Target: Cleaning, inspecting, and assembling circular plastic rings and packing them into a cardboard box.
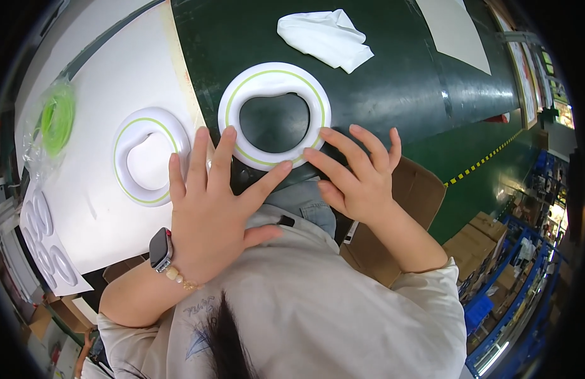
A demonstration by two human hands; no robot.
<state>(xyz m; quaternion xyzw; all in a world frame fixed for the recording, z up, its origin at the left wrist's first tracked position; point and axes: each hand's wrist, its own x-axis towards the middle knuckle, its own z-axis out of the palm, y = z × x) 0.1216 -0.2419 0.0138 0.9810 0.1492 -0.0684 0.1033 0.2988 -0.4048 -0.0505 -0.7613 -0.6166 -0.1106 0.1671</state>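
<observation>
In front of me a white ring-shaped part [230, 101] with a thin green line around its face lies on the dark green table. My left hand [217, 196] is spread flat over its near left side, the fingers stretched out and apart. Two fingertips of my right hand [362, 174] rest at the ring's near right edge, its other fingers raised and apart. A second white ring [169, 124], also with a green line, lies to the left on a white sheet, close beyond my left fingers. Neither hand grips anything.
A crumpled white cloth [327, 39] lies at the far side of the table. At far left are a clear bag with a coil of bright green cord [57, 120] and several pale rings [43, 211]. An open cardboard box [416, 189] stands beyond my right forearm.
</observation>
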